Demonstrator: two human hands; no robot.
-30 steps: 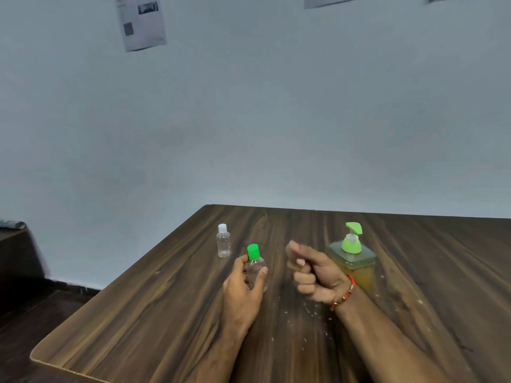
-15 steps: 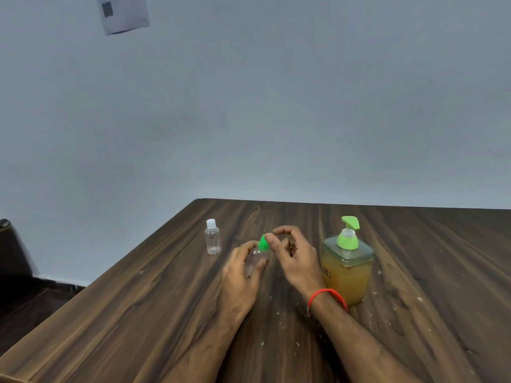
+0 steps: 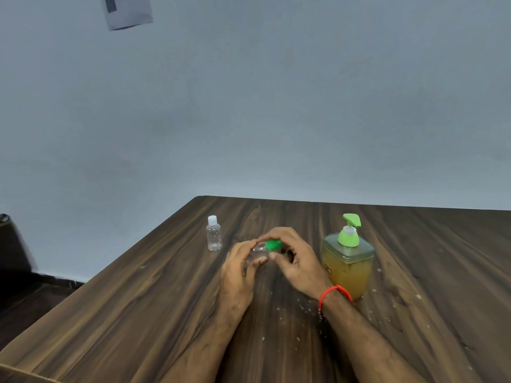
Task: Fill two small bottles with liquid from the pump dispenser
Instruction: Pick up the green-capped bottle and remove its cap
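Observation:
My left hand [image 3: 239,269] grips a small clear bottle [image 3: 258,252], tilted to the right above the table. The bottle's green cap [image 3: 273,245] is pinched between the fingers of my right hand [image 3: 297,258], which wears a red wrist band. A second small clear bottle [image 3: 213,233] with a white cap stands upright on the table, to the left and a little farther away. To the right of my hands stands the pump dispenser [image 3: 347,261], a square clear container of amber liquid with a green pump head.
The dark wooden table [image 3: 138,313] has its left edge and rounded far corner close to the white-capped bottle. Small pale crumbs [image 3: 301,308] lie scattered near my right wrist. A grey wall rises behind the table, with a paper [image 3: 125,11] pinned high on it.
My right hand moved from a loose fist beside the bottle onto its green cap. The bottle went from upright to tilted right. The camera view tipped downward slightly.

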